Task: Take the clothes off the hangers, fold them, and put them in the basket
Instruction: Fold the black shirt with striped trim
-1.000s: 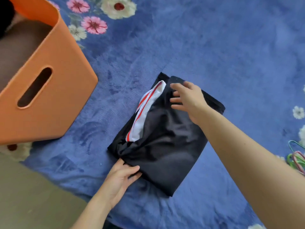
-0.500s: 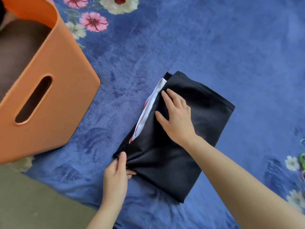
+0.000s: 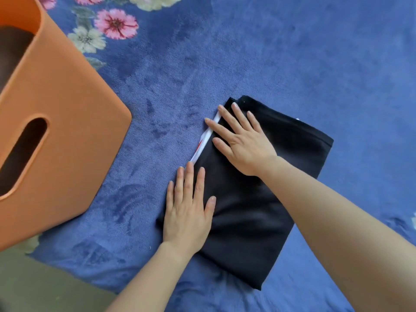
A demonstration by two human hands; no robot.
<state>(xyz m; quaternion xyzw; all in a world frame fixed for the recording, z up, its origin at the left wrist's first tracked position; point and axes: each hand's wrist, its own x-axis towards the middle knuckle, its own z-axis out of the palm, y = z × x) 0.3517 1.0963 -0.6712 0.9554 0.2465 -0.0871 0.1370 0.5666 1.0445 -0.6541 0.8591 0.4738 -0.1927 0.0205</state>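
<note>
The orange plastic basket (image 3: 67, 136) ran off the left edge, and its dark contents were too dim to make out. Only a thin white-and-red strip (image 3: 206, 140) showed from the folded black fabric garment (image 3: 247, 221), which lay on the blue plush flowered blanket (image 3: 292, 52) near the basket, apart from it. The left hand (image 3: 188, 212) and right hand (image 3: 243, 143) pressed flat on the garment, fingers straight, each grip apart and clasping nothing.

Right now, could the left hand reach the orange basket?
Probably yes. The left hand lies flat on the folded black clothes, gripping nothing, and only bare blue blanket shows between it and the basket, which stands close on that side.
</note>
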